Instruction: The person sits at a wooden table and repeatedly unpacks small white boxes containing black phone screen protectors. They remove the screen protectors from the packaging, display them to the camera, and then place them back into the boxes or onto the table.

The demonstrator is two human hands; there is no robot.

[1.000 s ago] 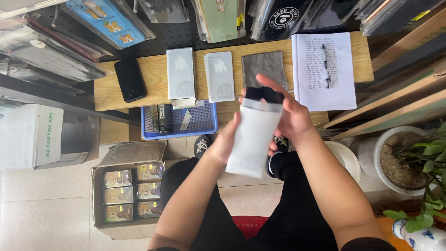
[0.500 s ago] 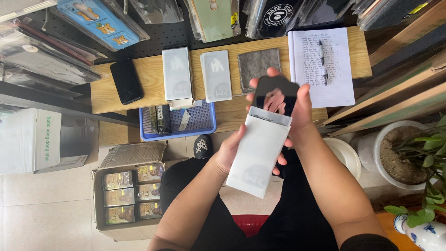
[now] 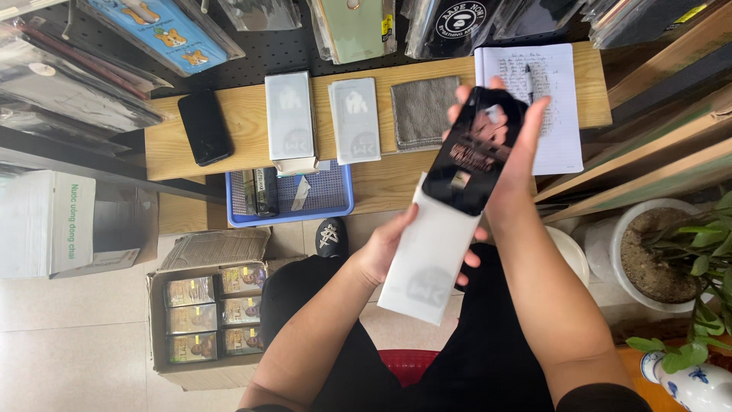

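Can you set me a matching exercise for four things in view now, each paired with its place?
Things:
1 black phone
2 grey cloth
3 blue tray
4 white sleeve

Places:
A in the left hand
B left end of the wooden shelf
C under the shelf's front edge
D beside the notebook

Pairs: 1-B, 2-D, 3-C, 4-A

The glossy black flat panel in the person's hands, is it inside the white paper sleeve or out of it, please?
Mostly out: the glossy black flat panel sticks well above the white paper sleeve, right hand gripping it, left hand holding the sleeve.
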